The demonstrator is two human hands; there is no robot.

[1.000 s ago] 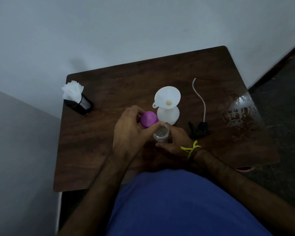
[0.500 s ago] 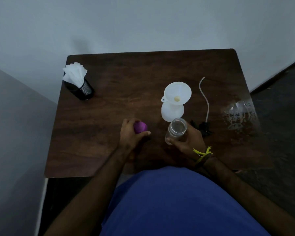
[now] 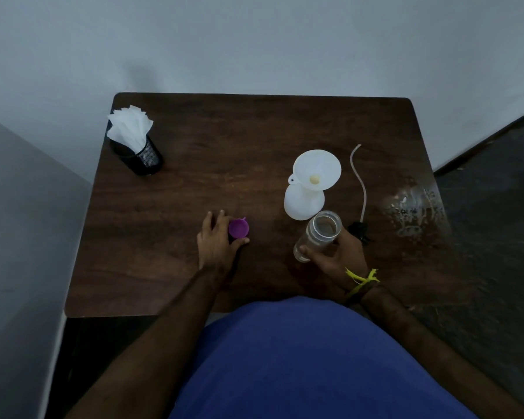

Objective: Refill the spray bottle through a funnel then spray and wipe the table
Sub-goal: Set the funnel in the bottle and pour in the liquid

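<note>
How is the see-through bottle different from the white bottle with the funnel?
The clear bottle is see-through, tilted and gripped by the right hand; the white bottle is cloudy, stands on the table untouched. The clear bottle's mouth is bare; the white one carries a funnel. Both are uncapped.

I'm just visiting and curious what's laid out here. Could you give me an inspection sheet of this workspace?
Surface: dark wooden table, wet patch near its right edge.
Job's things: white funnel sits in the white spray bottle; clear jar, lid off; purple lid on the table; black spray head with its tube lying loose.
Clutter: black mesh holder of white tissues, far left corner.
Grippers: left hand on the purple lid; right hand holds the clear jar.
Cables: nothing seen.
Surroundings: pale wall behind, dark floor to the right.
</note>
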